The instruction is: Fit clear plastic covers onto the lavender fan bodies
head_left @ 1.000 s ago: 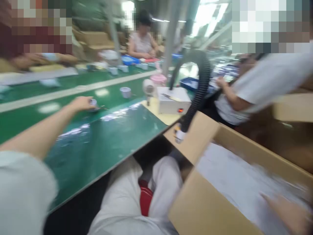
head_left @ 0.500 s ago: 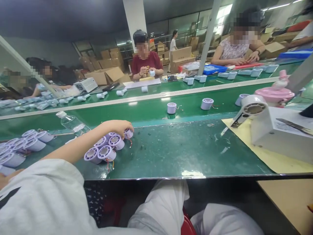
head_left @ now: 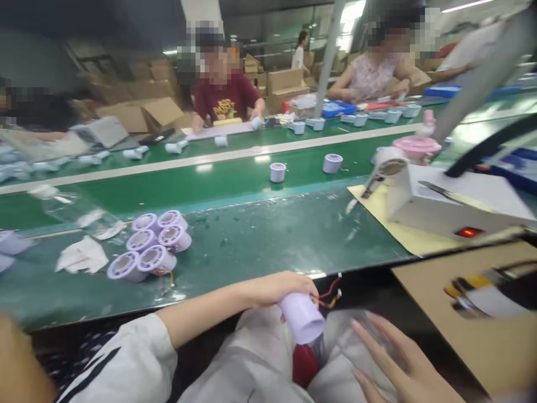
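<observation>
My left hand point(head_left: 282, 286) is wrapped round a lilac cylindrical fan housing point(head_left: 302, 320), held tilted over my lap just off the bench edge. Thin red and yellow wires point(head_left: 329, 296) trail from the housing's far side. To its right, my right hand point(head_left: 392, 354) is empty and smeared by motion, its fingers apart and pointing toward the housing without touching it. Several similar fan housings point(head_left: 157, 258) stand in a close group on the green bench point(head_left: 251, 240), grille side up, with some wires hanging out.
A plastic bottle point(head_left: 79, 210) and a crumpled white tissue point(head_left: 81, 254) lie at the left. Two housings stand on the green conveyor point(head_left: 226, 184). A handheld fan point(head_left: 388, 163) leans by a grey box point(head_left: 444, 198) at the right. Co-workers sit across the line.
My left arm has come back from the group to my lap, bringing one fan housing with it. My right hand has entered view at the lower right. The camera view has shifted.
</observation>
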Tool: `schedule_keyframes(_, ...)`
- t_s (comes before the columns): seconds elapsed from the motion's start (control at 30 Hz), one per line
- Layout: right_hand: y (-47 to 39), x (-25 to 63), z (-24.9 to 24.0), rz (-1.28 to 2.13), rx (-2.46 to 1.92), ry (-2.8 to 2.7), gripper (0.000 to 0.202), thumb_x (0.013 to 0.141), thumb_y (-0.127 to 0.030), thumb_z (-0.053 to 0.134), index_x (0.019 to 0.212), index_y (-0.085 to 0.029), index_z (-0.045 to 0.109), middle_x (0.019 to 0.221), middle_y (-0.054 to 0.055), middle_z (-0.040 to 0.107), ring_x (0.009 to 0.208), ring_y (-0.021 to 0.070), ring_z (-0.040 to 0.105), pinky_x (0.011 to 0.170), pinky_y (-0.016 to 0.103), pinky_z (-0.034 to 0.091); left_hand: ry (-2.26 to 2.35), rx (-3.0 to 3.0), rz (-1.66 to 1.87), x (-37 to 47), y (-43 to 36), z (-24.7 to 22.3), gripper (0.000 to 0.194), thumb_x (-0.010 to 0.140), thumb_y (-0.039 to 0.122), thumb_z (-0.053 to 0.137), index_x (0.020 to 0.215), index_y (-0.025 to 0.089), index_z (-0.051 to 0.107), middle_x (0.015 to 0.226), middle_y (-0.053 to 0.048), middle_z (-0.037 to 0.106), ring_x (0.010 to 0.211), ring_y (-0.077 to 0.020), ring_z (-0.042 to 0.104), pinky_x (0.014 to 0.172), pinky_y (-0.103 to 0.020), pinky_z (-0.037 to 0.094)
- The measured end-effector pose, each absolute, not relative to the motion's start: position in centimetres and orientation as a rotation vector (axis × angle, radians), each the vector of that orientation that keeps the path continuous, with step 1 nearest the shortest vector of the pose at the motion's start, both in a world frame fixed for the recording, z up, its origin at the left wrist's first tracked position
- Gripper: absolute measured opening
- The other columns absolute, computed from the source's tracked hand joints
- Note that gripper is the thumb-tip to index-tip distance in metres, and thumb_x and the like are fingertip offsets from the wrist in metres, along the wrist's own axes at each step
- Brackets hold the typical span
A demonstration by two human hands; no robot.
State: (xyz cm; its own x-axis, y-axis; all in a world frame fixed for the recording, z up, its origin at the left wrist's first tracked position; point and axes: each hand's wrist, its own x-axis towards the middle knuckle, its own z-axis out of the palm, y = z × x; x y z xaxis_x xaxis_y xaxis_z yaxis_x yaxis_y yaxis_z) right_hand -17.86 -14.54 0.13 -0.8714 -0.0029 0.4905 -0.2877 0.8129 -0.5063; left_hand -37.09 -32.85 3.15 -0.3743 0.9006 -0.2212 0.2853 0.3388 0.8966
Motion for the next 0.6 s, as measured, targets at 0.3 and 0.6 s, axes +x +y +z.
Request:
schedule_keyframes(0.3,-15.6,-17.2,3.1,1.098,-0.232,-2.780,0.010,0.080,-0.016,0.065,0.086,-0.023,0.069,0.122,0.009,0.058,0.107,0.0272,0.060,0.085,0.040,0.055,1.811,1.249,1.154,-33.4,-29.6,2.9,0.020,0.086,0.037,0.064,0.096,0.022,0.071,0.095,-0.004,0.062,0.088,-0.0178,0.059,0.082,-0.030,0.045)
schedule_keyframes(0.6,-15.6,-16.7,3.2,1.600,-0.628,-2.230,0.036,0.090,-0.032,0.056,0.056,-0.018,0.061,0.093,0.007,0.066,0.086,0.0216,0.063,0.071,0.030,0.049,1.657,1.418,1.158,-32.7,-29.9,0.6,0.073,0.061,0.044,0.085,0.127,0.028,0.059,0.132,-0.011,0.055,0.121,-0.0289,0.053,0.105,-0.043,0.041)
